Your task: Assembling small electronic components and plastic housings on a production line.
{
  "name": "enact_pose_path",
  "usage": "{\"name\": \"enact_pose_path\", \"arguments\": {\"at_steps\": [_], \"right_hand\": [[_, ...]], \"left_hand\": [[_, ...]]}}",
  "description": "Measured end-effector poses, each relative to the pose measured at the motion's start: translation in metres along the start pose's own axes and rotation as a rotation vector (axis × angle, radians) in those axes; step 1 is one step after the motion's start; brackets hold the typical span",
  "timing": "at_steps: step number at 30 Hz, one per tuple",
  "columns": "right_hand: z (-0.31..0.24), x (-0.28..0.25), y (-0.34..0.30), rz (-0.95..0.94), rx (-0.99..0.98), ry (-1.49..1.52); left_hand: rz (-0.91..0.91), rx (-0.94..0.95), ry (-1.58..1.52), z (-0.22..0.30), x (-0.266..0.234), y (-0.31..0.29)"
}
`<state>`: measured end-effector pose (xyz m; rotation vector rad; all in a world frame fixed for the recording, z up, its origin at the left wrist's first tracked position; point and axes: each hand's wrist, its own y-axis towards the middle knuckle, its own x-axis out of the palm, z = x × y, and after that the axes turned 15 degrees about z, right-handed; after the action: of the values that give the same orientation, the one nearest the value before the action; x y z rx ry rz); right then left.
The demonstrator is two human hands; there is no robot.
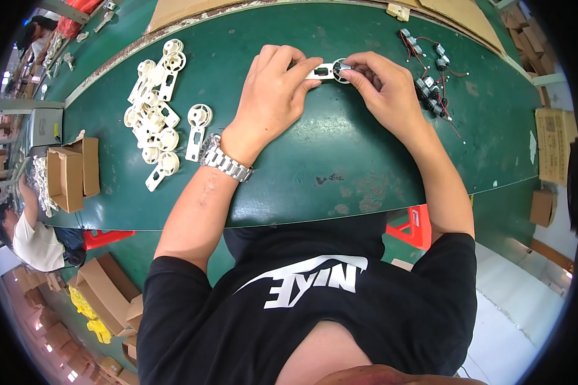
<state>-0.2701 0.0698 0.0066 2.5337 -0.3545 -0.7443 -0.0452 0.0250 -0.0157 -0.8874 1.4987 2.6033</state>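
My left hand point(271, 90) pinches the flat end of a white plastic housing point(321, 72) between thumb and fingers, above the far middle of the table. At the round end of that housing, my right hand point(386, 86) is closed on a small silver-grey motor point(343, 68). Fingertips partly cover the motor, so I cannot tell how far it sits inside the ring. Left of my hands lies a pile of similar white housings point(151, 119). One single housing point(199, 122) rests apart from it, close to my watch. Small motors with red and black wires point(430, 86) lie to the right.
The green table point(302, 173) carries everything. Open cardboard boxes point(74, 173) stand at its left end, near a grey metal box point(46, 127). Cardboard sheets point(237, 8) line the far edge. Another person point(35, 240) sits at the left. A red stool point(412, 228) stands below the near edge.
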Motion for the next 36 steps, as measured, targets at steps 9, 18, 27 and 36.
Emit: {"name": "enact_pose_path", "arguments": {"at_steps": [9,18,27,36], "right_hand": [[0.003,0.004,0.002,0.061,-0.209,-0.088],[-0.027,-0.009,-0.011,-0.171,-0.072,-0.539],[-0.023,-0.002,-0.016,-0.128,-0.038,-0.408],[-0.019,-0.001,-0.012,0.045,-0.113,-0.396]], "left_hand": [[-0.005,-0.004,-0.001,0.003,0.001,-0.001],[-0.011,-0.015,-0.015,0.004,0.001,-0.001],[0.006,0.089,0.026,0.003,0.001,0.0],[0.01,0.131,0.015,0.009,0.0,0.001]]}}
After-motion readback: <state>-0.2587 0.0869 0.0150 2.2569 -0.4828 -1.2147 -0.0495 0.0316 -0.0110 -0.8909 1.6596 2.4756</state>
